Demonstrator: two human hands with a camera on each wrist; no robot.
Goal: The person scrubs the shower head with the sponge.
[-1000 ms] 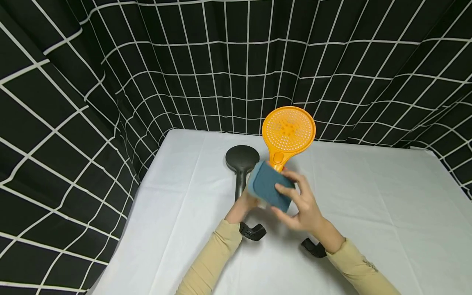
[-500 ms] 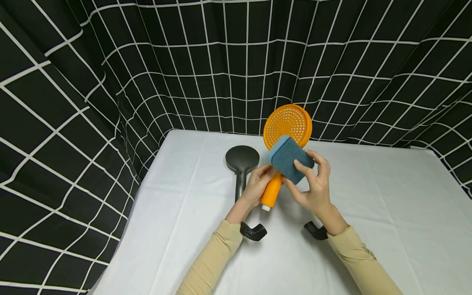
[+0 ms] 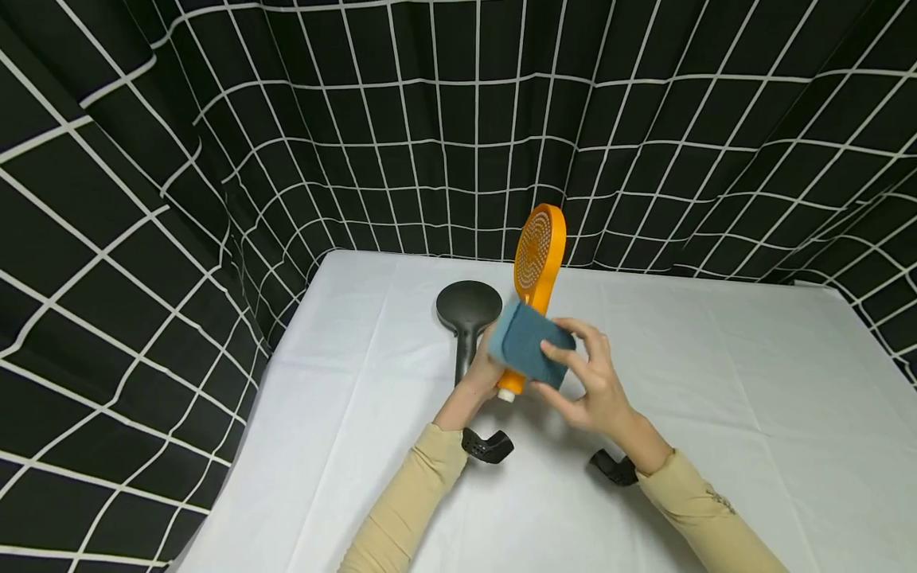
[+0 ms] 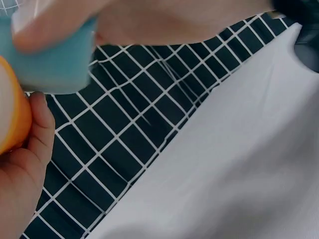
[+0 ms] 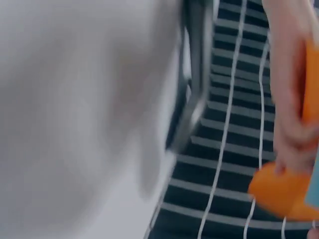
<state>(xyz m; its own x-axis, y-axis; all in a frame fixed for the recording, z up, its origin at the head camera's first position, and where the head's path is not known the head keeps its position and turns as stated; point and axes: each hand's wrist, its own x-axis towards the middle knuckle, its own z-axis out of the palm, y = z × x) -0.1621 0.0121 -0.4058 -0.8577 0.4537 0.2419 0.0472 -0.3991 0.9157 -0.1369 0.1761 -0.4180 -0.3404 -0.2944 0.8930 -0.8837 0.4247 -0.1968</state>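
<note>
My left hand (image 3: 483, 374) grips the handle of an orange shower head (image 3: 539, 251), held tilted above the table with its perforated face turned to the left. A white connector shows at the handle's lower end. My right hand (image 3: 591, 378) pinches a blue sponge (image 3: 533, 346) by its edges, in front of the handle. The sponge hides part of the handle and the left fingers. In the left wrist view, the sponge (image 4: 55, 59) is up close to the orange handle (image 4: 19, 114); whether they touch I cannot tell. The right wrist view is blurred.
A dark grey shower head (image 3: 469, 306) lies on the white-covered table (image 3: 344, 382), just left of and behind my left hand. Black wrist mounts (image 3: 489, 447) sit at both wrists. A black curtain with a white grid (image 3: 458, 119) encloses the table's back and sides.
The orange shower head has turned, its perforated face swinging leftward to show its side. My right hand has moved the sponge up the handle, then back down to the left.
</note>
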